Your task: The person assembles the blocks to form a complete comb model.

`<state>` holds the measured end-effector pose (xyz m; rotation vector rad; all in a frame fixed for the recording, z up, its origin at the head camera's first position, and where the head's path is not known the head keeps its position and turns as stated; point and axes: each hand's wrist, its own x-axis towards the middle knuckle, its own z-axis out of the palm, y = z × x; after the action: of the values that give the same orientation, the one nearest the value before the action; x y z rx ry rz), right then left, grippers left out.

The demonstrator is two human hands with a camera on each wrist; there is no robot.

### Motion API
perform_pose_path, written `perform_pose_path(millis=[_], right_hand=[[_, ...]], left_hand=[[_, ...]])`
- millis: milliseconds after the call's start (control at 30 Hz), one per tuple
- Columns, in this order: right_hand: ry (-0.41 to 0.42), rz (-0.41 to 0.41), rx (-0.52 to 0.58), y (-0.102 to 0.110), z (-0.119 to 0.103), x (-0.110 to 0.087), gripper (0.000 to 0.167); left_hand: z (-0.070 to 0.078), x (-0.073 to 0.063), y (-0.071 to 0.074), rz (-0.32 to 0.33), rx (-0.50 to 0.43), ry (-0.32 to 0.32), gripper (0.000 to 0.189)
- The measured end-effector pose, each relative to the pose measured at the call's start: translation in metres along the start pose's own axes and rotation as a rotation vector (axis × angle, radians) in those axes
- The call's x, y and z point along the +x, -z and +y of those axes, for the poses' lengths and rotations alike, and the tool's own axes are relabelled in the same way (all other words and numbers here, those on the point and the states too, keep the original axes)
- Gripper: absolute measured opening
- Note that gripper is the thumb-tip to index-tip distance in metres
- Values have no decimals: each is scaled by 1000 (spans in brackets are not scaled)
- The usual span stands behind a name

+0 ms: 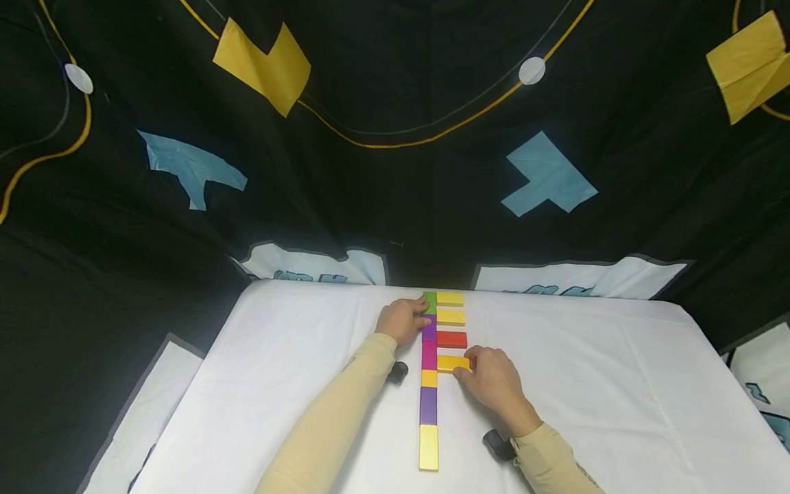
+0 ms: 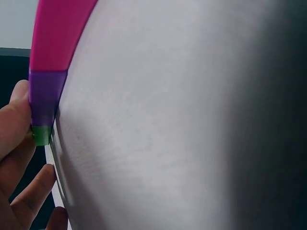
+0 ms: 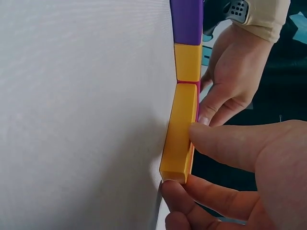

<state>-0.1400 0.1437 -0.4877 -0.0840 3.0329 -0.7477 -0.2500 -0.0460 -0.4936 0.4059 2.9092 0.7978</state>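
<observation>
A straight column of coloured blocks runs away from me over the white table. My left hand is at its far end, fingers reaching to the green block and thumb against the side of the purple block. Between thumb and fingers, my right hand pinches an orange-yellow block. That block lies crosswise, its inner end right at the magenta block of the column. Just beyond it, a red block sticks out to the right, parallel to it.
Two yellow blocks, one farther and one nearer, also jut right from the column. Toward me the column continues with a short orange block, a violet block and a pale yellow block. A black curtain hangs behind the table.
</observation>
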Motion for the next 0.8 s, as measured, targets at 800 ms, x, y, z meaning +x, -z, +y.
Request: perform_pose_path(millis=[800], right_hand=[[-18,19,62,19,23,-7,42]], left_hand=[[-5,-4,5,10,108,-120,48]])
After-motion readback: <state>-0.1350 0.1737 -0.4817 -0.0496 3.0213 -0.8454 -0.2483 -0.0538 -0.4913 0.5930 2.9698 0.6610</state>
